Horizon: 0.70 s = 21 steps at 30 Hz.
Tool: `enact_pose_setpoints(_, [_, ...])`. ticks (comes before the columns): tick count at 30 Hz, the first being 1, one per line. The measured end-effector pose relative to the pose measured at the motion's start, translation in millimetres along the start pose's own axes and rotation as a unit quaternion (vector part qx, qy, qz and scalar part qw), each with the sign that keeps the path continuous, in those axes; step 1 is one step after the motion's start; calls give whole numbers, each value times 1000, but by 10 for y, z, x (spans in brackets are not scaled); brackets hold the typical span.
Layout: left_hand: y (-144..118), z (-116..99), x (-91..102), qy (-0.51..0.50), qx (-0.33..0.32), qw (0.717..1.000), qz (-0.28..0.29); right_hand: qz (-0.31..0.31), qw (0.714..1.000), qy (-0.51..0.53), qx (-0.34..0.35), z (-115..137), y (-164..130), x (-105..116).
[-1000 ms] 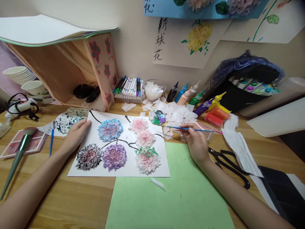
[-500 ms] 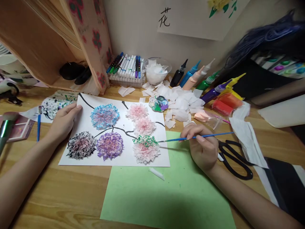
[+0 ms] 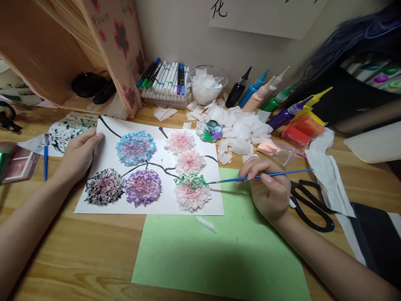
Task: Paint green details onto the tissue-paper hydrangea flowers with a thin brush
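My left hand [image 3: 79, 155] pinches the left edge of a white sheet of paper [image 3: 175, 200] that bears ruffled tissue flowers and black painted branches. Between the thumb and fingers of my right hand [image 3: 267, 188] is a thin blue paintbrush [image 3: 232, 180]. Its tip touches the right side of a pink flower [image 3: 192, 197] whose upper part is green at the petal edges. Blue-edged [image 3: 135, 148], purple-edged [image 3: 143, 188] and black-edged [image 3: 105, 187] flowers fill the left half. Two plain pink flowers [image 3: 180, 142] sit above the green-tipped one. Green paper [image 3: 219, 255] lies partly beneath the sheet.
A flower-shaped paint palette [image 3: 209, 130] stands behind the sheet, beside scattered tissue pieces [image 3: 238, 129]. Farther back are a glass bowl [image 3: 208, 85], markers [image 3: 166, 79] and several paint bottles [image 3: 255, 97]. Black scissors [image 3: 313, 209] lie right of my right hand, a second brush [image 3: 46, 159] at left.
The view has tilted slightly downward, so the wall sheet shows less. My left hand still grips the paper; the brush tip stays at the green-edged flower, with little visible movement.
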<state>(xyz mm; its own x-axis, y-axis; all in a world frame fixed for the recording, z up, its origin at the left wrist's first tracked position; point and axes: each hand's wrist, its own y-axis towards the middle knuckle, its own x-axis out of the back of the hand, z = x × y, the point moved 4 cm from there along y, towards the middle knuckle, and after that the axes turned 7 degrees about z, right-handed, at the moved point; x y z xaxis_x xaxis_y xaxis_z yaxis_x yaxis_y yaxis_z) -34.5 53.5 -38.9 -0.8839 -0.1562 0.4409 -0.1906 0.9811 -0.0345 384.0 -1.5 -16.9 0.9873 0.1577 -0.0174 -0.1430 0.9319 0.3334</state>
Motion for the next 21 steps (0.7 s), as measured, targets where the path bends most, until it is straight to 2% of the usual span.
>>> enact_pose_setpoints(5, [-16,-40,-12,-2,4,1000,-4,-20,1000,9,-17,-9,16,2])
enact_pose_setpoints(11, [-33,-96,-32,2,2,1000,-10,24,999,20,-18,-43,1,-12])
enact_pose_setpoints(17, [-36,-112,-37,9,5,1000,-19,-16,999,42,11,-23,24,23])
enact_pose_setpoints(21, [-31,-101,-36,9,1,1000,-18,-1,999,35,10,-34,17,15])
